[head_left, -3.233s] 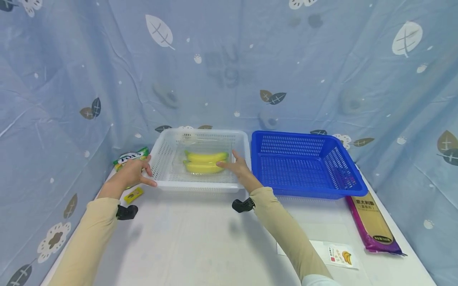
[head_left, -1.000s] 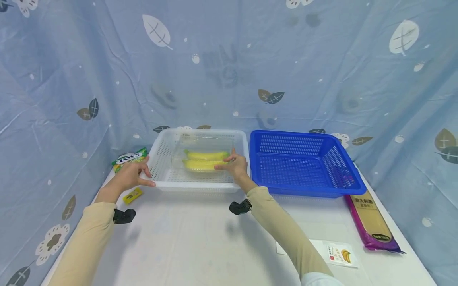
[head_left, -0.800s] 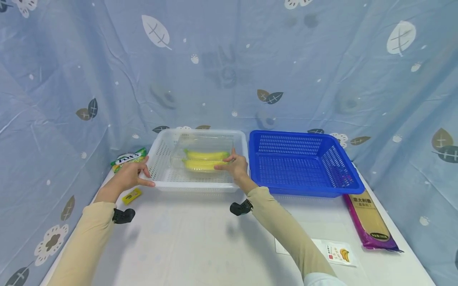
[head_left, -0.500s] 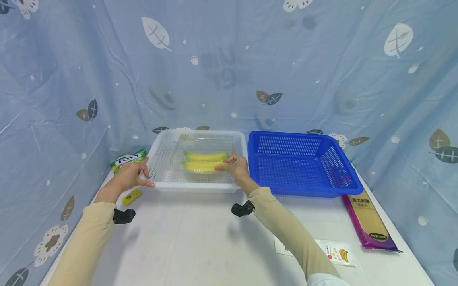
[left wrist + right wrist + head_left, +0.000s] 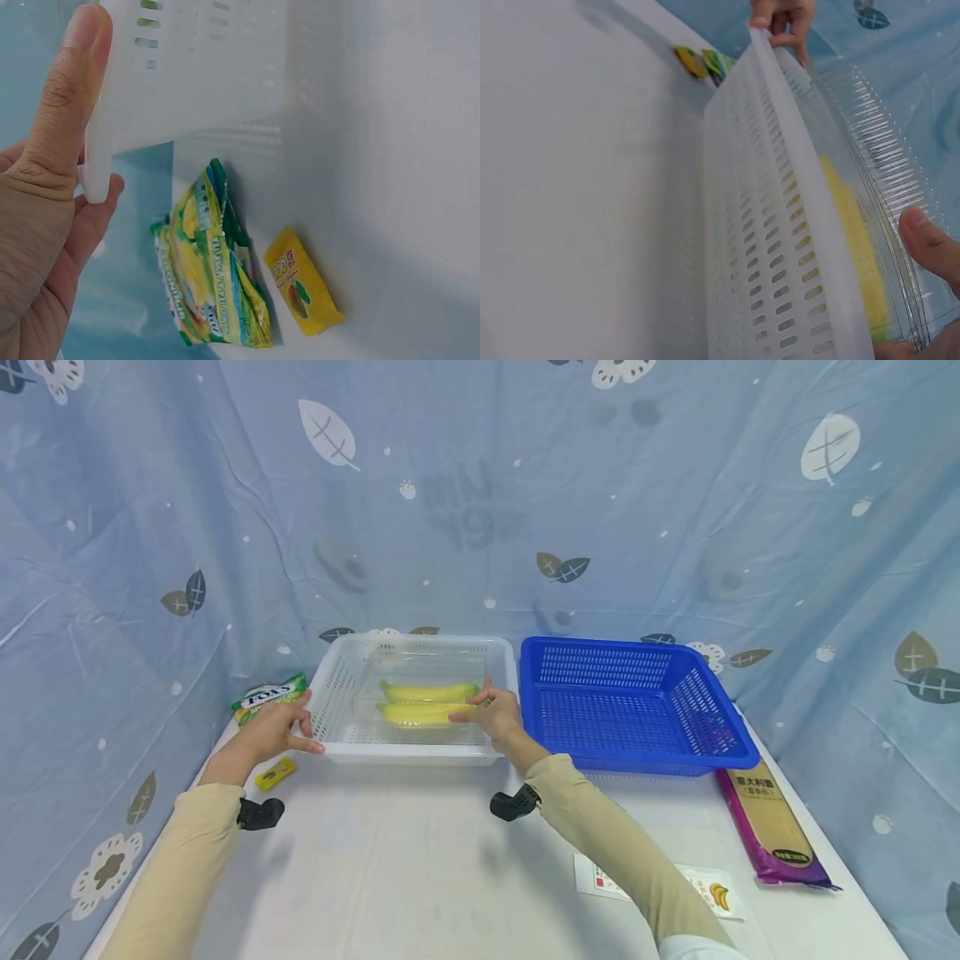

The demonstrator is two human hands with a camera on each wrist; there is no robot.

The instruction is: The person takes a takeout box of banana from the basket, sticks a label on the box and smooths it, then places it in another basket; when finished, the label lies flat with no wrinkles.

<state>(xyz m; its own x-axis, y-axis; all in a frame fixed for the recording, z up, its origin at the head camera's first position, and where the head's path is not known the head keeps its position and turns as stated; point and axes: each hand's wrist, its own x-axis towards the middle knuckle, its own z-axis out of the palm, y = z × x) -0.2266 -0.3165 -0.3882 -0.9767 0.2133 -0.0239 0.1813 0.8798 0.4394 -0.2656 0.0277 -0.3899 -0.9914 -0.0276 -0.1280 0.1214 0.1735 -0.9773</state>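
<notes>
- A clear plastic box (image 5: 427, 662), ridged and rectangular, its long axis running left to right, inside a perforated white basket (image 5: 412, 750).
- Two yellow bananas (image 5: 423, 715) (greenish at the tips) lie lengthwise within.
- Right hand (image 5: 497, 718) pinches the box's right end; left hand (image 5: 273, 727) grips the basket's left rim.
</notes>
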